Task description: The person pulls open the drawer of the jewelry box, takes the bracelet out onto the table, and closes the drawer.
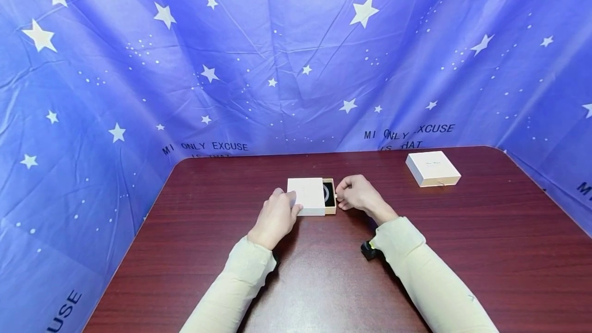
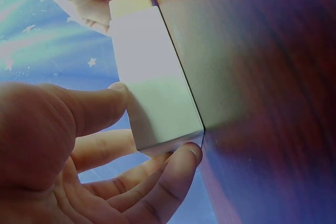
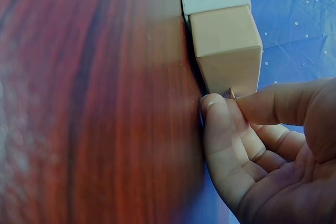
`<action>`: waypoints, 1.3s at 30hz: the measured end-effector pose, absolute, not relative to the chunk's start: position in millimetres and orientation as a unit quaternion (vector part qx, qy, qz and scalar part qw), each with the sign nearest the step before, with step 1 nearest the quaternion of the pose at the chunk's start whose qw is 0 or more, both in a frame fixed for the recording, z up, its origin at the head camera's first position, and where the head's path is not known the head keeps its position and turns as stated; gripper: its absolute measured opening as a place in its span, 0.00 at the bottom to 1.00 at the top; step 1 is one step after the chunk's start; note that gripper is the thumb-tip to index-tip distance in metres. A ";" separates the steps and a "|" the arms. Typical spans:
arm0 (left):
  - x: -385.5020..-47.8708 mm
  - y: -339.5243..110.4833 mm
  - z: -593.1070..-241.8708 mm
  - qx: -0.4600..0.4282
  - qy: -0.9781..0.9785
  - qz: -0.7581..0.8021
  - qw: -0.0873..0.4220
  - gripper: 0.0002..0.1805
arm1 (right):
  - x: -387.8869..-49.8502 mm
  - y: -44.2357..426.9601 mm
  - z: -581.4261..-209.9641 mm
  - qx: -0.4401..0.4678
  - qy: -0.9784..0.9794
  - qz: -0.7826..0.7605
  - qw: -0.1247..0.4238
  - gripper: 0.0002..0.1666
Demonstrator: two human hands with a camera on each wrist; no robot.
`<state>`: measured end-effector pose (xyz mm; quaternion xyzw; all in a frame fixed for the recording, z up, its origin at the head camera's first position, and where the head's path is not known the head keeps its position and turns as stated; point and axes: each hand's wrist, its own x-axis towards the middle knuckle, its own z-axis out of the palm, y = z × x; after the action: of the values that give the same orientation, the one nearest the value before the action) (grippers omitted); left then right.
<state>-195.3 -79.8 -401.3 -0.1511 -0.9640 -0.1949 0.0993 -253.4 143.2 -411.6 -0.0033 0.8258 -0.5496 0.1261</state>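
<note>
A small white drawer-style gift box (image 1: 307, 197) lies on the table, its cream inner drawer (image 1: 330, 210) slid partway out to the right. Inside the drawer shows a black lining (image 1: 332, 193) with part of a pale, curved ring-like item (image 1: 326, 192) on it; the rest is hidden under the white sleeve (image 2: 152, 61). My left hand (image 1: 277, 213) grips the sleeve at its left end, thumb and fingers around its sides. At the drawer's front, my right hand (image 1: 361, 194) pinches a small pull tab (image 3: 231, 93) between thumb and index finger.
A second white box (image 1: 433, 167), closed and with small print on its lid, sits at the back right of the dark red wooden table (image 1: 462, 251). Blue star-patterned cloth (image 1: 277, 55) hangs behind the table and along both sides.
</note>
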 end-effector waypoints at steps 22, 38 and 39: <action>-195.1 -80.0 -400.7 -0.151 -0.964 -0.197 0.100 0.08 | -253.0 144.9 -409.1 -0.006 0.829 -0.545 0.125 0.06; -195.1 -79.8 -401.3 -0.149 -0.964 -0.198 0.100 0.08 | -253.6 147.1 -410.1 -0.009 0.827 -0.547 0.131 0.05; -195.1 -79.8 -401.3 -0.149 -0.964 -0.198 0.100 0.08 | -253.7 147.4 -410.3 -0.006 0.827 -0.547 0.132 0.05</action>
<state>-195.1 -79.8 -401.3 -0.1491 -0.9637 -0.1977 0.0998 -253.7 147.4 -410.3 -0.0061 0.8267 -0.5470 0.1318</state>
